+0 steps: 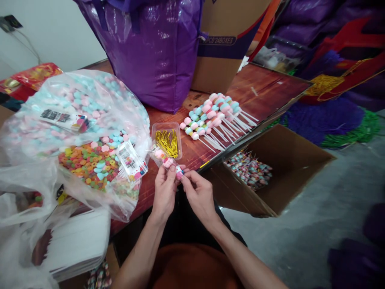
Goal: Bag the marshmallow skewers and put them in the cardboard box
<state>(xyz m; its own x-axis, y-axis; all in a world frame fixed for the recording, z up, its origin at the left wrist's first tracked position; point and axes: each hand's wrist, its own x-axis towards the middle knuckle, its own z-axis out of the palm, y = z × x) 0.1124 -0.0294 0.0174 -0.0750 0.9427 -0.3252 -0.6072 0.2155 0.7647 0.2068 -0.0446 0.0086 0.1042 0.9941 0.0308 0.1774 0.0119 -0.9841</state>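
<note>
Left hand [165, 192] and right hand [200, 194] hold one candy skewer in clear plastic wrapping [167, 161]

Both hands are close together at the front edge of the red-brown wooden table [144, 200]. The fingers of the left hand are closed narrowly around the wrapped skewer, with the thumb upon it. The right hand pinches its lower end, near a small printed part. The skewer is tilted, and its upper end overlaps the near side of a shallow clear plastic tray [180, 140]; whether they touch, I cannot tell. Inside this tray lie many thin, shiny gold strips [166, 141].

To the right of the tray lies a pile of pink and light blue candy skewers with white sticks [210, 114]. To the left spreads a large transparent plastic bag [143, 116], with pink and blue candies [80, 100] and orange, yellow and green ring-shaped candies [87, 162]. Two bundles of white printed labels [63, 120] [130, 158] rest upon it.

Behind stand a glossy purple bag [153, 56] and a tall brown cardboard box [213, 74]. Below the table edge, at the right, an open brown cardboard box [288, 168] contains many small colourful pieces [249, 170], too blurred for detail.
</note>
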